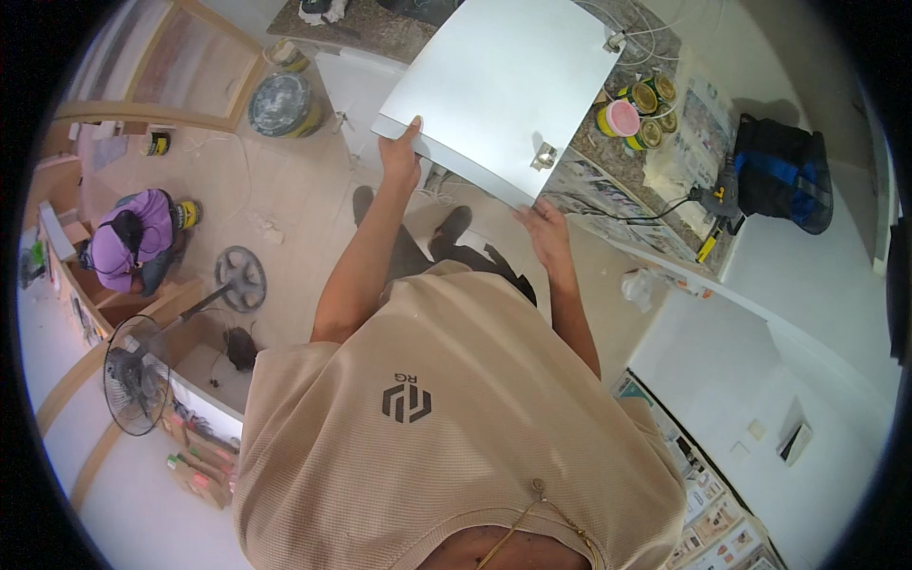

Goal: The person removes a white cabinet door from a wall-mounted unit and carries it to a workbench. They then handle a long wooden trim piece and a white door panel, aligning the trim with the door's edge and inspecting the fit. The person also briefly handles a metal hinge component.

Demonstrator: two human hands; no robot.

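Note:
A white cabinet door (499,81) with a metal hinge (543,157) near its closest right corner lies over a granite counter, its near edge jutting toward me. My left hand (400,158) grips that edge near the left corner, thumb on top and fingers hidden underneath. At the near right corner, my right hand (546,233) is closed on the door's edge; part of its fingers is out of sight. Another hinge (615,42) shows at the far right corner.
Several small paint cans (646,95) and a pink-topped tub (618,119) stand right of the door. Further right are a drill (719,198) and a black-and-blue bag (784,176). A large bucket (283,104), a pedestal fan (138,372) and a crouching person (138,237) are on the left.

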